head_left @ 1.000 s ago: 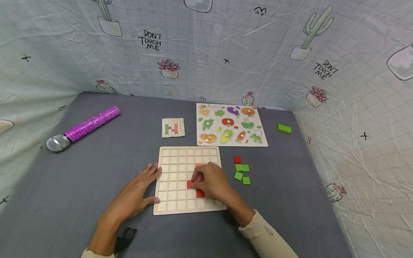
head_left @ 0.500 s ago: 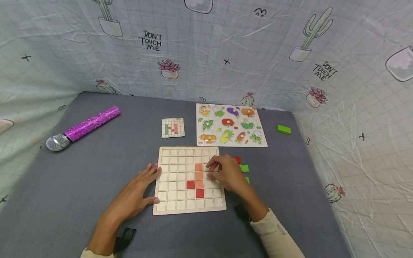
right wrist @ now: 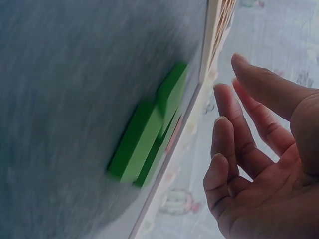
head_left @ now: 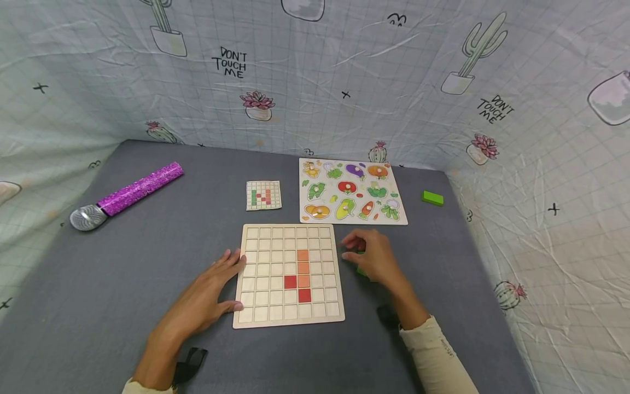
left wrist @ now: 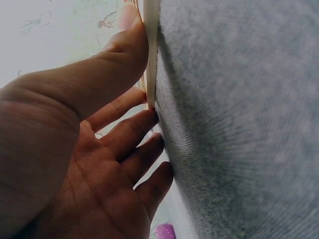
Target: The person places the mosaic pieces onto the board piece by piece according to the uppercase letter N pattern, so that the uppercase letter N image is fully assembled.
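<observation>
My left hand point(head_left: 204, 298) rests at the left edge of a wooden grid board point(head_left: 266, 313), its thumb and fingers spread along the rim. On the board, three orange square tiles point(head_left: 303, 267) stand in a column, with one red tile point(head_left: 304, 295) below them and another red tile point(head_left: 290, 282) beside the lowest orange one. My right hand point(head_left: 378, 258) hovers over the loose tiles right of the board, thumb and fingers apart, holding nothing. It largely hides those tiles in the head view. The right wrist view shows green tiles point(right wrist: 133, 142) and a sliver of red.
Behind the board lie a small pattern card point(head_left: 263, 195) and a vegetable puzzle board point(head_left: 353, 191). A green block point(head_left: 432, 198) is at the far right. A purple glitter microphone point(head_left: 133, 191) lies at the left. Patterned cloth point(head_left: 315, 65) surrounds the table.
My right hand has moved rightward from the board to the loose tiles, uncovering the orange and red tiles in the grid. My left hand has stayed in place.
</observation>
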Tool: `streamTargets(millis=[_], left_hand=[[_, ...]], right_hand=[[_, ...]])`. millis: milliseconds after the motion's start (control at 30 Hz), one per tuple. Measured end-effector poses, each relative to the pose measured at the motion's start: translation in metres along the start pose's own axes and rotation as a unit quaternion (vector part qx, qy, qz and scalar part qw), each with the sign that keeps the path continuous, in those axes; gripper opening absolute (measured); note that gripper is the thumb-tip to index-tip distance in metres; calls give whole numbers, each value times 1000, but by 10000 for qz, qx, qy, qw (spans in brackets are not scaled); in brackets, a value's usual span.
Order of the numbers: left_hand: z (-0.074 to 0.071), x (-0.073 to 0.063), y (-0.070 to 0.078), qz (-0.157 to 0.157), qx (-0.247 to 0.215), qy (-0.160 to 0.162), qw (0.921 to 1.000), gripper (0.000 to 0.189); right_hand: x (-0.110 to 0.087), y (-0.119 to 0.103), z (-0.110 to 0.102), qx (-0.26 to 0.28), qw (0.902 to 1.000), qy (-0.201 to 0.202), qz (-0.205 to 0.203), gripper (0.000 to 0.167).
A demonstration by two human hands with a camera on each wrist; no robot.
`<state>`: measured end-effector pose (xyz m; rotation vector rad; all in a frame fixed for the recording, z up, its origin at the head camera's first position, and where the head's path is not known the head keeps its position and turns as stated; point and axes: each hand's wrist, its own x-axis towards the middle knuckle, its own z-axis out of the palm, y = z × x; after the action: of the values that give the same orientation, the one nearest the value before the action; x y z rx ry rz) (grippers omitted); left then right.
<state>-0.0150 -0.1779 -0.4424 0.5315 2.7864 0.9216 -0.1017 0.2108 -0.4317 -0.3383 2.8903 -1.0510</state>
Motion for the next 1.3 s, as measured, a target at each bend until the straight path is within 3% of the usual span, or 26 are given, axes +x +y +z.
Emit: streamTargets(millis=[333,733,1067,1300], left_hand=[[0,-1,1,-30,-14,-25,10000,98],[0,-1,0,37,-52,15,10000,97],[0,-1,-1,23,-55,11,10000,97],[1,-1,0,11,-57,-4,10000,97]], right_hand=[[6,20,-17,-309,9988,142,366,27],[13,22,-19,-844,9927,-62,861,18],[15,19,-13,-872,9946,75,552,16],[13,13,-7,-478,9979,91,435,16]])
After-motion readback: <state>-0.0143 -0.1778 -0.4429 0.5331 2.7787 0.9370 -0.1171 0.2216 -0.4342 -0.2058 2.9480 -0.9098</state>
